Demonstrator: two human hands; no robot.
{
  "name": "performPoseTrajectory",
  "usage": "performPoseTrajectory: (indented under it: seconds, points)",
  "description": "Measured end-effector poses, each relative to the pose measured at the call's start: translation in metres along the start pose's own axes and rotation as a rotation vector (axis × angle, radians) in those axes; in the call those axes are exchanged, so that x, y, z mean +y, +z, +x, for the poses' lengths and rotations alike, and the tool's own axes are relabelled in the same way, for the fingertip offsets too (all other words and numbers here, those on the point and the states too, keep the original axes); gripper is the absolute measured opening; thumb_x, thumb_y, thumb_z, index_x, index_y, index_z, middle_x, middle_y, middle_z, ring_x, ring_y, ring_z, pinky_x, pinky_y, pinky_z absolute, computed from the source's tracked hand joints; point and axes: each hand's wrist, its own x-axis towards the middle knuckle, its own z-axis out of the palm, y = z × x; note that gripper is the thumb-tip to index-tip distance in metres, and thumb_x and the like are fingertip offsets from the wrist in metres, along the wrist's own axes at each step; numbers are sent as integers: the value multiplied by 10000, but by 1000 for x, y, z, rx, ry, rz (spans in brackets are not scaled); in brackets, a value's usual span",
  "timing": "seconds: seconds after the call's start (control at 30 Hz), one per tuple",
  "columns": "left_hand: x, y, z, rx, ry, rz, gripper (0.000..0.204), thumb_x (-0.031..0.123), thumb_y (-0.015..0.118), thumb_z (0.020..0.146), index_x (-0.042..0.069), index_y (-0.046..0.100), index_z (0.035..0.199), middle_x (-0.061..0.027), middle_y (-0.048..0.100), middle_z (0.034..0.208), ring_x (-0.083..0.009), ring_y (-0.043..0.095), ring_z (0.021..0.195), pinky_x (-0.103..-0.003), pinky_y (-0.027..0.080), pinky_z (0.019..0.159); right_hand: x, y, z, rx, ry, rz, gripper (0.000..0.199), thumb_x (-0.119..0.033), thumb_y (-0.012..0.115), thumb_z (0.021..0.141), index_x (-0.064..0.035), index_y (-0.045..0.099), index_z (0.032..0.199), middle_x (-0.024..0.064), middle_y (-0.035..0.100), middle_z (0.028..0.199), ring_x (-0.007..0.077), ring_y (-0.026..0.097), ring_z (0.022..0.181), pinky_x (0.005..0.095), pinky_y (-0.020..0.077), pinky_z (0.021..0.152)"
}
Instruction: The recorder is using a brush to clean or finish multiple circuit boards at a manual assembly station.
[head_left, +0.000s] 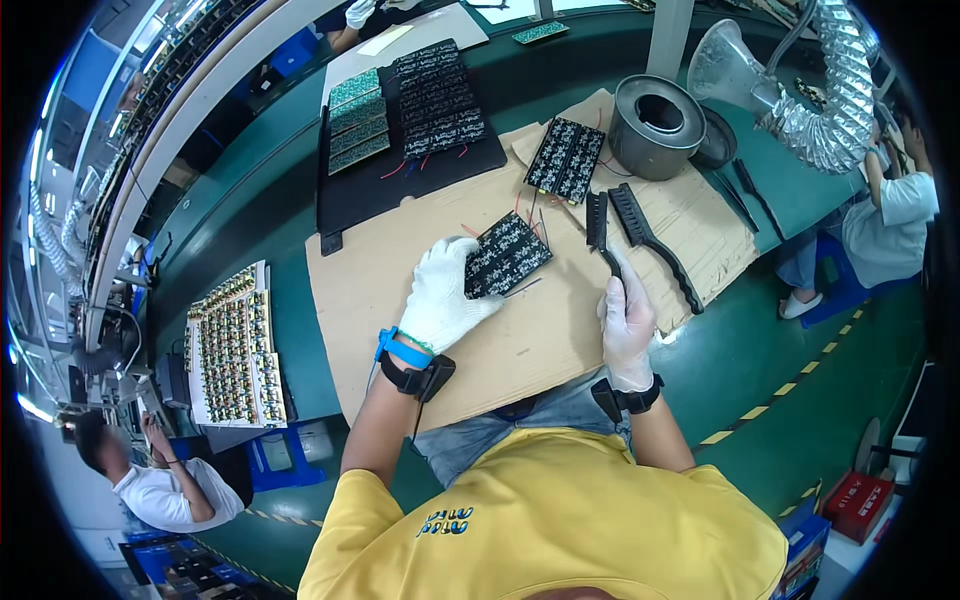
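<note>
From the head view, we see our left hand, in a white knit glove, lying spread on the near-left edge of a small black rectangular circuit board with thin red and blue wires trailing from it; the fingers press flat on it rather than curl round it. The board rests on a sheet of brown cardboard, about mid-bench, just far of us. Our right hand, in a thin translucent glove, is clenched round the handle of a narrow black brush whose bristle head points away, just right of the board.

We judge the board light, stiff and fragile; its bare edges look the safest hold, clear of wires and components.

The cardboard covers a green bench top. Far off lie a black tray of more boards, a grey metal pot and a silver ribbed extraction hose. Other workers sit near left and far right.
</note>
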Motion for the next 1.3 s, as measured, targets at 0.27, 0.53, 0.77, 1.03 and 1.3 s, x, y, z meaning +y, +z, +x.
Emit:
performPoseTrajectory:
  seconds: [0.27, 0.53, 0.77, 1.03, 1.3]
  points:
    - [20, -14, 10, -13, 64, 192, 685, 209, 830, 717, 33, 603, 1339, -213, 642, 1291, -410, 623, 1211, -482, 507, 1059, -2, -5, -4, -19, -59, -93, 429, -188, 519, 1135, 8, 559, 1515, -64, 499, 763, 27, 430, 616, 213, 372, 568]
    - [-38, -72, 81, 29, 76, 76, 718, 102, 797, 687, 29, 598, 1373, -201, 642, 1362, -366, 609, 1310, -405, 486, 1134, 0, -8, -6, -53, -152, -187, 434, -195, 506, 1137, 11, 556, 1515, -43, 510, 755, 39, 462, 626, 224, 395, 579]
    - [-65, -54, 133, -151, 149, 168, 719, 168, 779, 726, 41, 605, 1411, -201, 606, 1457, -360, 561, 1384, -394, 434, 1198, 6, -9, -6, -32, -121, -158, 433, -181, 515, 1125, 9, 562, 1512, -23, 510, 708, 64, 480, 608, 248, 418, 584]
    - [-89, -38, 138, -107, 139, 204, 723, 204, 740, 786, 79, 598, 1483, -185, 502, 1602, -350, 435, 1513, -406, 353, 1266, 3, -10, -4, -32, -185, -246, 410, -154, 526, 1109, 9, 592, 1480, -12, 514, 672, 76, 493, 582, 259, 423, 575]
    - [-87, -40, 143, -110, 82, 118, 686, 186, 726, 802, 86, 621, 1472, -174, 471, 1634, -355, 383, 1550, -418, 316, 1286, -7, -5, -1, -12, -168, -280, 344, -141, 603, 1064, -22, 672, 1380, 112, 636, 771, 225, 616, 645, 354, 506, 644]
